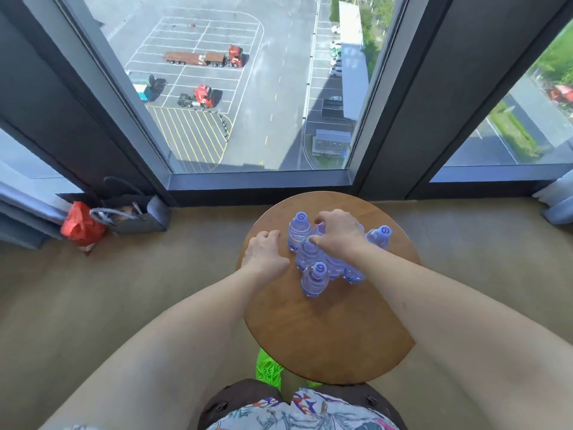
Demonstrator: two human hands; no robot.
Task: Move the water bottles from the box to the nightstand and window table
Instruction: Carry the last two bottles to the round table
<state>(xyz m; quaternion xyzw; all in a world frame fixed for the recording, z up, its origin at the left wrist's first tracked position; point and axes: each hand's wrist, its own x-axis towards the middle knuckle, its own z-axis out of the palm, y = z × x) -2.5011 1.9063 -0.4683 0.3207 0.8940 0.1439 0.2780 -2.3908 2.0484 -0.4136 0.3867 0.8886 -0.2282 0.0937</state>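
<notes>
Several small clear water bottles with purple caps stand upright in a cluster on the far half of the round wooden window table (328, 330). One bottle (299, 229) is at the back left, one (379, 235) at the back right, one (314, 279) nearest me. My right hand (339, 232) is over the middle of the cluster, fingers curled around the top of a bottle (319, 228) that it mostly hides. My left hand (263, 252) rests curled on the table just left of the bottles, holding nothing. The box is not in view.
The table stands against a floor-to-ceiling window (248, 88). A grey tote bag (136, 212) and a red bag (82, 225) sit on the floor at the left by a curtain. Another curtain (558, 203) hangs at the right. A green shoe (268, 369) shows under the table's near edge.
</notes>
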